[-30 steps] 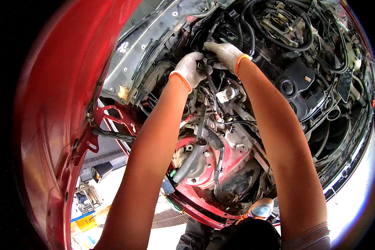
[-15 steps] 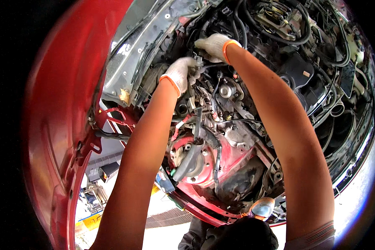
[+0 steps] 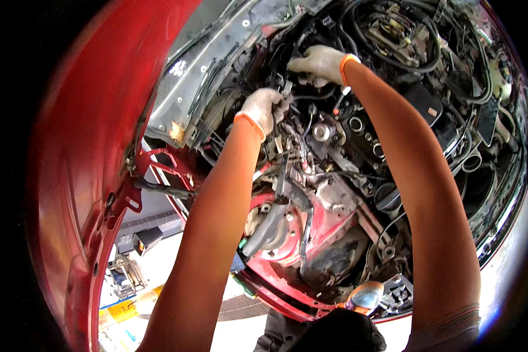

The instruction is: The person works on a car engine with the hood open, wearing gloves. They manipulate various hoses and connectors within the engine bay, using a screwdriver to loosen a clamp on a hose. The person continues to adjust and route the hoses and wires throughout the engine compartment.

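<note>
Both my hands wear whitish work gloves with orange cuffs and reach deep into a car's engine bay. My left hand is closed, its fingers curled round something small and dark among hoses and wiring. Beside its fingertips stands a small metal bracket-like piece. Farther back and to the right, my right hand bends its fingers down toward a dark hose; what they hold, if anything, is hidden. A round silver metal part sits on the engine nearer to me.
The raised red hood fills the left side. A red strut tower with a grey hose across it lies between my forearms. Black corrugated hoses loop at the far right. An orange-rimmed lamp-like piece rests at the near edge.
My right hand and forearm have shifted right, uncovering round openings on the engine. My left hand has moved slightly right and remains curled. The whole view has tilted slightly.
</note>
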A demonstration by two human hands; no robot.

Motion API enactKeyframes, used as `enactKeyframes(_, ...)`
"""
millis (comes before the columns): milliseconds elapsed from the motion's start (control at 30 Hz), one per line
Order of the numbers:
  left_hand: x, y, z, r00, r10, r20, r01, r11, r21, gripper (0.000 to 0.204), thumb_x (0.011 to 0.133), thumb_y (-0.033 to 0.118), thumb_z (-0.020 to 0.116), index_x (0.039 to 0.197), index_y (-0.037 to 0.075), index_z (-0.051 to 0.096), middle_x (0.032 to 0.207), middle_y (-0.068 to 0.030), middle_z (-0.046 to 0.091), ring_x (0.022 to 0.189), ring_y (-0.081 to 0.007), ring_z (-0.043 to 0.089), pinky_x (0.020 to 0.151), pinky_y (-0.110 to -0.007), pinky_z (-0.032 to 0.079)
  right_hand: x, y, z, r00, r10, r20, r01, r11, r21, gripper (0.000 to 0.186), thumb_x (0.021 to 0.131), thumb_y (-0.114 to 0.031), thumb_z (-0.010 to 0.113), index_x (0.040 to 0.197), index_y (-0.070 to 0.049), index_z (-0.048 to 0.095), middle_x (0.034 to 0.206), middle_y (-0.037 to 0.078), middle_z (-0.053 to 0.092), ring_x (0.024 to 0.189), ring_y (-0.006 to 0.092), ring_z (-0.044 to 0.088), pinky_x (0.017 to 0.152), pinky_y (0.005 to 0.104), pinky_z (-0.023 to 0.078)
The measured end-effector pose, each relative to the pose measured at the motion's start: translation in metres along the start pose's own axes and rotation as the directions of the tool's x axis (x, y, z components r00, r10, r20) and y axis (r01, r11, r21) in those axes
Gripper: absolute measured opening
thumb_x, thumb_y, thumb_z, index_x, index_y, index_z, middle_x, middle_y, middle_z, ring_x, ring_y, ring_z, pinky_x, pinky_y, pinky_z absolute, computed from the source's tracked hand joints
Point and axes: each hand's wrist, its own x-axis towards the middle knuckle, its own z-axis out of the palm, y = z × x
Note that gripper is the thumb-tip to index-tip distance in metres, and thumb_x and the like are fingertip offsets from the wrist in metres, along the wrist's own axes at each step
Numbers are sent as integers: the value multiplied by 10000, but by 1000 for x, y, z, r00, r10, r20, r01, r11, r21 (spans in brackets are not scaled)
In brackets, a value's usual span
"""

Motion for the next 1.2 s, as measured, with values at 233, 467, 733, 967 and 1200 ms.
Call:
enactKeyframes(233, -11, 4, 13, 997, -22, -79, 35, 985, 170, 238, 946, 201, 515, 1019, 18, 649, 878, -96, 727, 658, -155, 650, 474, -260, 407, 7, 17, 19, 980, 50, -194, -10, 980, 199, 672, 767, -540, 740, 897, 118, 690, 745, 151, 691, 627, 215, 638, 622, 350, 524)
enactKeyframes(467, 2, 30, 28, 964, -86, -252, 156, 950, 271, 129, 937, 75, 501, 926, 56, 627, 871, -70, 694, 640, -160, 665, 434, -246, 369, 0, 2, 24, 980, 36, -196, -32, 999, 20, 669, 777, -555, 720, 947, 91, 679, 788, 166, 689, 702, 235, 652, 683, 360, 515)
enactKeyframes(733, 56, 23, 14, 995, 62, 74, -96, 667, 739, 242, 982, 215, 509, 1041, 40, 666, 975, -79, 676, 878, -182, 617, 793, -341, 504, -10, 12, 11, 977, 92, -191, -118, 984, -130, 512, 871, -503, 645, 1136, -76, 746, 1029, 150, 744, 946, 294, 691, 855, 410, 519)
enactKeyframes(967, 109, 11, -62, 997, 49, -55, -29, 947, 320, 208, 995, 357, 541, 879, 230, 658, 733, 90, 602, 585, -45, 500, 484, -224, 310, 8, 6, 24, 963, 5, -268, -47, 987, -151, 559, 751, -504, 646, 1021, -28, 765, 1097, 205, 717, 1065, 335, 684, 926, 394, 536)
enactKeyframes(1200, 72, 20, -40, 983, -105, -148, 165, 855, 491, 217, 1002, 391, 540, 970, 219, 670, 699, 65, 640, 477, -26, 453, 407, -199, 276, 10, 19, 29, 964, 124, -234, -142, 988, -63, 457, 782, -440, 638, 967, -45, 773, 979, 188, 733, 985, 339, 696, 875, 386, 553)
